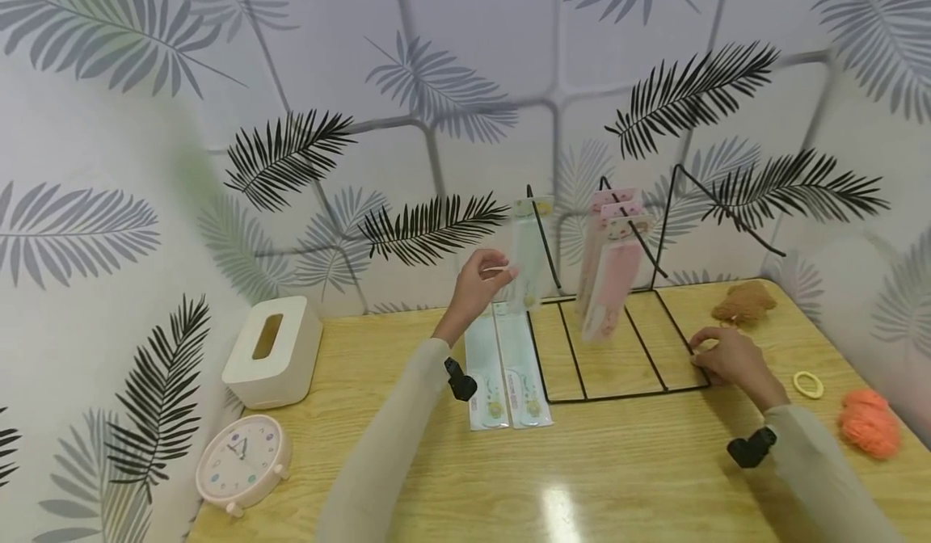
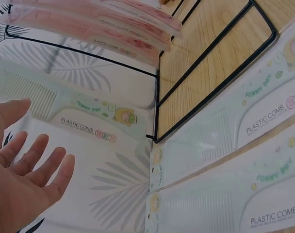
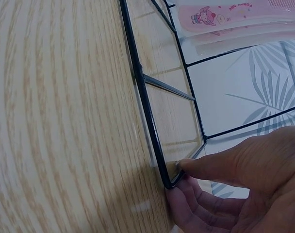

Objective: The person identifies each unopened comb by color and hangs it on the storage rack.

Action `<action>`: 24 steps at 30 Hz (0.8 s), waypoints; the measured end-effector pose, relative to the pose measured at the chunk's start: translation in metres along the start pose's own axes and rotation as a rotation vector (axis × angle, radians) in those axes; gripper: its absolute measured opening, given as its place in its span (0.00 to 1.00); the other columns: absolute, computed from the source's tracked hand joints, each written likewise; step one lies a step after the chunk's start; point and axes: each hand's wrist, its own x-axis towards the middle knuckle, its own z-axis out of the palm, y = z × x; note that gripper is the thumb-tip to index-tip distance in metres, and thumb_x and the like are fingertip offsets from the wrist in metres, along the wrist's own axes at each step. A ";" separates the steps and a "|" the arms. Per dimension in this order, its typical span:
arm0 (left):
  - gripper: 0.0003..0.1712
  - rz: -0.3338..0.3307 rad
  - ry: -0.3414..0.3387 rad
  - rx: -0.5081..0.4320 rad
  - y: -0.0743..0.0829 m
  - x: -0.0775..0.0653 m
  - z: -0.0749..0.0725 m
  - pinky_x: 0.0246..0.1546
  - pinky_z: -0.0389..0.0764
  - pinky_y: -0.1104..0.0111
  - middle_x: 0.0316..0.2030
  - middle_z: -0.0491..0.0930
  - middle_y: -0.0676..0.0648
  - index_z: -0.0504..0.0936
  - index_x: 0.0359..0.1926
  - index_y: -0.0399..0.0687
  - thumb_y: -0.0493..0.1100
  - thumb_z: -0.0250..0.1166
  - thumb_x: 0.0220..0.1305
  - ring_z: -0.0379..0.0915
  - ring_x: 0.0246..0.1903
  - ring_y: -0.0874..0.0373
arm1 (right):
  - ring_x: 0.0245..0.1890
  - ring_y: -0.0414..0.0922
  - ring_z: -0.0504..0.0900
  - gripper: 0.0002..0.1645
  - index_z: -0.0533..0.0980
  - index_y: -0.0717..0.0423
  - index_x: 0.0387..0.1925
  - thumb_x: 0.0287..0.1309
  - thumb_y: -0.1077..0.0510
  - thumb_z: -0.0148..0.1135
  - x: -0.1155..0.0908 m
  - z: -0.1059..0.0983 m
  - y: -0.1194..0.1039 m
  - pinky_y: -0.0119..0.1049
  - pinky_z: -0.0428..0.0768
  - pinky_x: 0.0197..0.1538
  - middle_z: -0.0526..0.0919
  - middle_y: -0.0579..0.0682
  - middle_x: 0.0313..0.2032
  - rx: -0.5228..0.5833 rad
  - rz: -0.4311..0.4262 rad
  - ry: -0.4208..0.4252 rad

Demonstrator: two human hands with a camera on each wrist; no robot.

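Hanging from the left hook [image 1: 547, 248] of a black wire rack [image 1: 618, 397], a pale green comb [image 1: 527, 262] in its packet is seen in the head view, hung by its upper end, presumably so that its printed front is displayed. Several pink combs [image 1: 617, 280] are gathered on the middle hook [image 1: 657, 263], apparently sorted by colour. Two flat green packets [image 1: 518, 373] are laid side by side on the table [image 1: 618, 478], beside the rack's base, where they can probably be reached easily. The left hand [image 1: 480, 280] is raised beside the hung comb, and the rack's front right corner is attended to by the right hand [image 1: 735, 361], seemingly so that the light frame is steadied. In the left wrist view, the left hand's fingers are loosely bent and parted from the thumb by a fairly wide gap; nothing is seen held between them, and whether the green comb beyond the thumb is being touched cannot be told. In the right wrist view, the wire near the corner is pinched narrowly between the right hand's thumb and curled fingers, close to the tabletop, while the pink combs are shown at the upper edge.
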 end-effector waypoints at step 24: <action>0.27 -0.301 0.024 0.476 -0.029 -0.063 -0.012 0.49 0.81 0.49 0.56 0.81 0.36 0.74 0.60 0.38 0.52 0.69 0.73 0.80 0.51 0.40 | 0.17 0.41 0.78 0.18 0.79 0.71 0.48 0.62 0.62 0.68 0.001 0.001 0.005 0.37 0.76 0.25 0.81 0.44 0.17 0.002 -0.025 0.012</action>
